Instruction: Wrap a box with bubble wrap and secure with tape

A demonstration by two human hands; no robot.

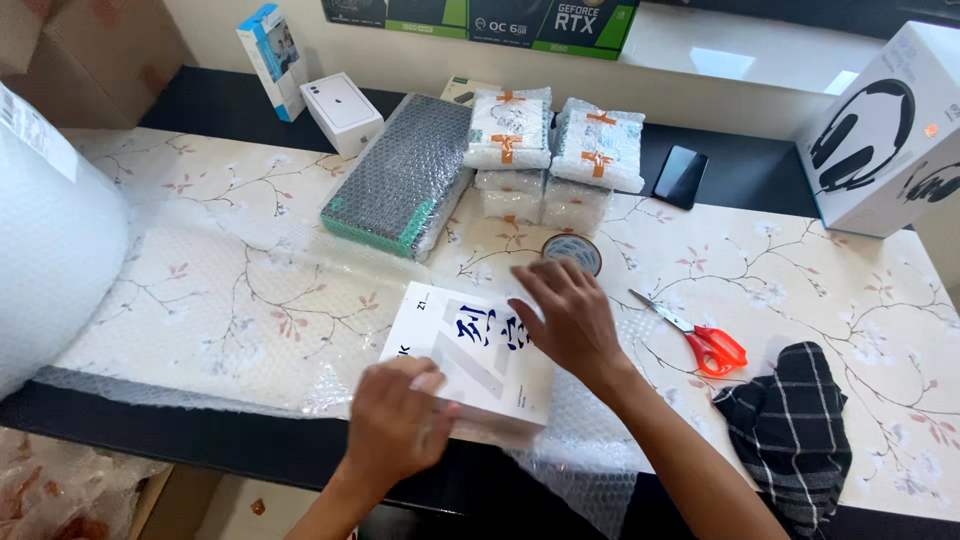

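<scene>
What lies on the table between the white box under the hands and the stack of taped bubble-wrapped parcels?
In the head view, a roll of tape lies between the white box and the taped parcels, just beyond the right hand.

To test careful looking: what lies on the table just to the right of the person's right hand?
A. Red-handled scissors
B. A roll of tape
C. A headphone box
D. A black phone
A: the red-handled scissors lie on the flowered table just right of the right hand, which rests on the white box.
</scene>
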